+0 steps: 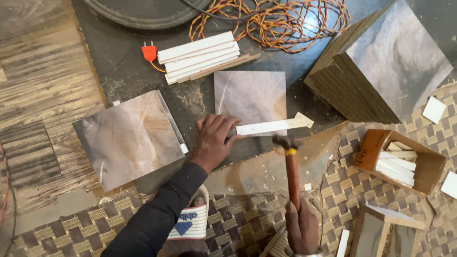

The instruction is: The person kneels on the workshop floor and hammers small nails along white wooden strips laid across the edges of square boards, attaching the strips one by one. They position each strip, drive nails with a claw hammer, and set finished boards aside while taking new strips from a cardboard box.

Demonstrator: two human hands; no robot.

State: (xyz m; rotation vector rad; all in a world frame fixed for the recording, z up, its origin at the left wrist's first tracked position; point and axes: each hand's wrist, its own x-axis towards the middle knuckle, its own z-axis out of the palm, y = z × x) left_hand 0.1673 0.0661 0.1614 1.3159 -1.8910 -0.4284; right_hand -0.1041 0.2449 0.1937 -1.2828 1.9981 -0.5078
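Observation:
My left hand [215,140] presses flat on the dark floor, its fingertips touching the left end of a thin white strip [273,126]. That strip lies across the lower edge of a square marble-patterned panel [250,97]. My right hand [301,228] grips the wooden handle of a hammer [291,164], whose dark head hovers just below the strip's middle. A small triangular offcut [304,117] sits at the strip's right end.
A larger marble-patterned panel [127,138] lies left. Stacked white strips [200,56] with an orange plug [149,51] and coiled wire [271,21] are behind. A stack of panels [381,71] leans at right. A cardboard box [402,162] holds strips. A woven mat [238,223] covers the near floor.

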